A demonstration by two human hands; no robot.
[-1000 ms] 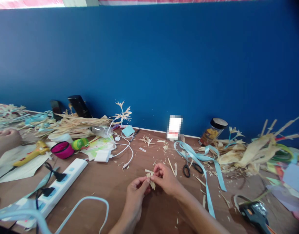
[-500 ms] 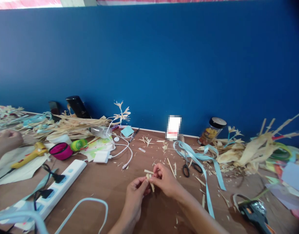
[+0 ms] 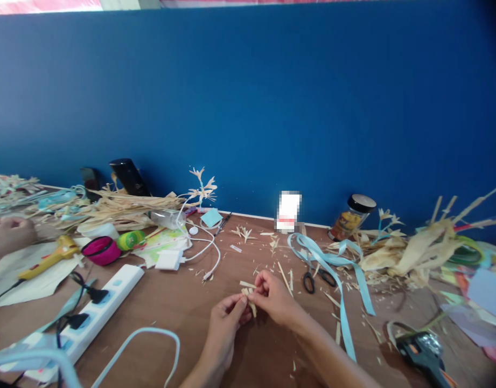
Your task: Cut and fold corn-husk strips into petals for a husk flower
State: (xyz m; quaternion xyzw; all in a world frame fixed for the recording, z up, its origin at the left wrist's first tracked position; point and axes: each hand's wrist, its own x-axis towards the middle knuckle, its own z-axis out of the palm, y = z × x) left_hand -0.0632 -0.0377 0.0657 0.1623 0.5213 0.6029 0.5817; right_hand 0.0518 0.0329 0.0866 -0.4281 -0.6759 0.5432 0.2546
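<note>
Between my two hands, just above the brown table, is a small piece made of pale dried husk strips (image 3: 252, 309). My left hand (image 3: 228, 315) pinches it from the left with thumb and fingers. From the right, my right hand (image 3: 272, 297) closes its thumb and forefinger on the same strips. The fingers partly hide how the strips are folded or joined. Black-handled scissors (image 3: 309, 282) lie right of my hands, partly under a light blue ribbon (image 3: 344, 307). Loose husk slivers (image 3: 285, 278) are scattered around.
On the left are a white power strip (image 3: 106, 318), a yellow glue gun (image 3: 49, 258) and another person's hand (image 3: 9, 237). A black glue gun (image 3: 423, 353) lies at the lower right. A jar (image 3: 351, 218) and a husk bundle (image 3: 409, 253) stand near the blue partition (image 3: 248, 108).
My hands stay in nearly the same place, with the strips shifting slightly between the fingertips. The other person's hand at the left has moved a little.
</note>
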